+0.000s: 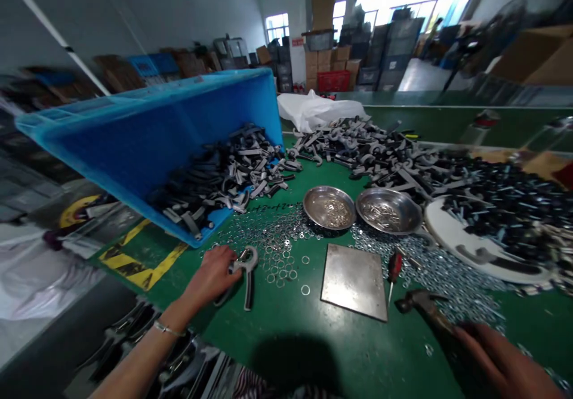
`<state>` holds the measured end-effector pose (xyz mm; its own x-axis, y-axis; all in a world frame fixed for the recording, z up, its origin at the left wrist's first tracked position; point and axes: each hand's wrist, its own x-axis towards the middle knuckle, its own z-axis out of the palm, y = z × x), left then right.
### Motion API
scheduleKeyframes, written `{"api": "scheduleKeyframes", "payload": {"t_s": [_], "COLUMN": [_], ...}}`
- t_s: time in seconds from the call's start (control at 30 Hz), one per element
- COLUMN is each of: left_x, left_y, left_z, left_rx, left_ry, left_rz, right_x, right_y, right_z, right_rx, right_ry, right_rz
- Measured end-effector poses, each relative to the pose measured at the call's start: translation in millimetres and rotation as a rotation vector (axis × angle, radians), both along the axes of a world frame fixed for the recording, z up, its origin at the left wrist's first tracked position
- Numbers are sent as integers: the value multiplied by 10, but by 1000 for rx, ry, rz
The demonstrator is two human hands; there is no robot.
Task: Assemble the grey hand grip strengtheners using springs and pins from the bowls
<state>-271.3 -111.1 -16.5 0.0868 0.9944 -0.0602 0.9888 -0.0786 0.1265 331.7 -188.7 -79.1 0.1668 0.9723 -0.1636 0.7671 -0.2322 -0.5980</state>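
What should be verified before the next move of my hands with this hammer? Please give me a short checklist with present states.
1. Left hand away from plate: ok, it is to the left, at a grey part.
2. Left grip on that part firm: cannot tell.
3. Right hand on hammer: ok, at the handle.
4. Hammer raised off table: cannot tell.
5. Screwdriver away from plate: not ok, lies close by its right edge.
6. Bowls upright: ok, both.

Bin, smooth plastic; metal bowls, glossy; metal plate, scuffed; hammer head, dull metal; tabletop, semi-gloss.
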Motion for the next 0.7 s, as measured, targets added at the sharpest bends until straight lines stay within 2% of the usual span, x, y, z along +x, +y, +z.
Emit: {"api": "scheduleKeyframes", "payload": {"t_s": [0.03,0.1,0.2,0.27,0.37,0.47,0.57,0.7], "left_x": [-111,-127,262,651,1205,1603,1832,1912], "left_y": [-55,-103,6,182,537,866,1028,1018], "left_z": [-11,-17,-17,-47,-152,-269,-347,-421], "left_rx": [-8,46,198,199,138,143,160,157], "left_ry": [7,-15,-121,-214,-249,-108,13,36], "left_rz": [1,-6,-76,-203,-363,-426,-439,-476], "right_x": [21,-48,-292,-439,-560,-583,-569,-586], "right_y": [186,597,1116,1312,1405,1394,1377,1339], "right_z": [-14,21,106,112,59,47,138,334], "right_rx": [82,197,284,257,206,195,202,173], "right_ry": [-50,-132,-249,-299,-274,-121,-15,184], "right_rz": [55,182,284,283,204,129,104,98]}}
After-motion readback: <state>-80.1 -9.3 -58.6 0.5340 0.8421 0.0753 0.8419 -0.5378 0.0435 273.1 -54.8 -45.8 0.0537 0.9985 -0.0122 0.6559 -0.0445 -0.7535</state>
